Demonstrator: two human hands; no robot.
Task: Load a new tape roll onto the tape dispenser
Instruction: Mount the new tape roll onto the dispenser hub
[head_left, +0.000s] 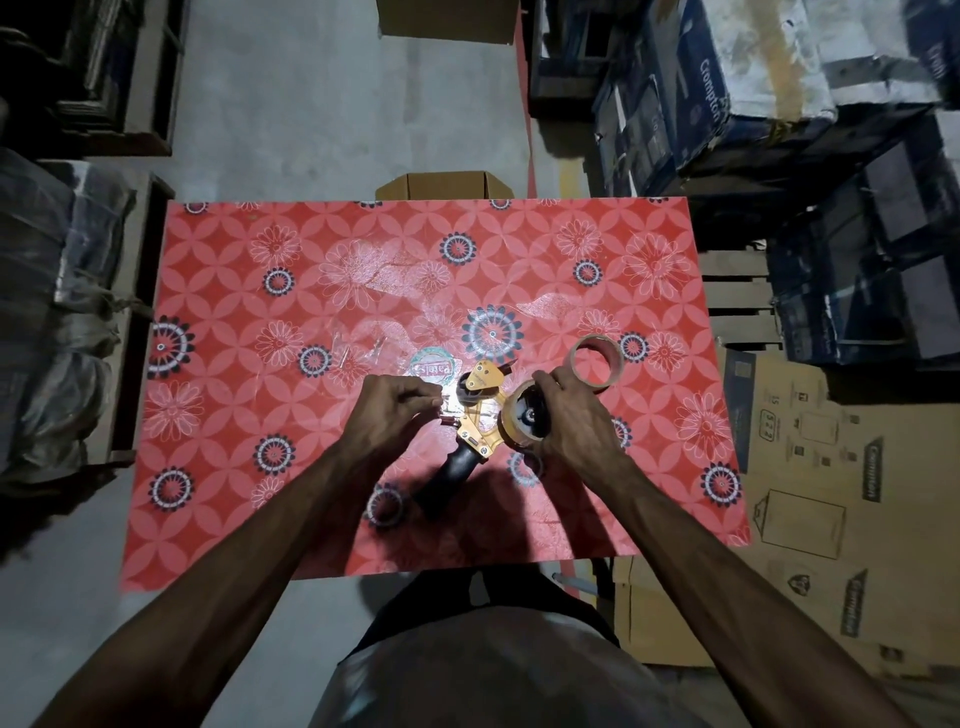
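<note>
On the red flower-patterned table (249, 364), near its front half, we have the tape dispenser (480, 415) lying on its side, its black handle pointing back toward us and its orange frame toward the far edge. Our right hand (569, 415) is curled over the tape roll (522, 418) seated on the dispenser's hub, fingers wrapped round its rim. Our left hand (397, 402) has thumb and fingertips pressed together, pinching what looks like the clear free end of the tape just beside the frame. Just behind the right hand a bare cardboard core (596, 362) lies flat on the table, nothing inside its ring. Beyond the far edge stands an open carton (444, 186); we cannot tell what it holds. Printed cardboard boxes (810, 467) lean at the right, closed.
</note>
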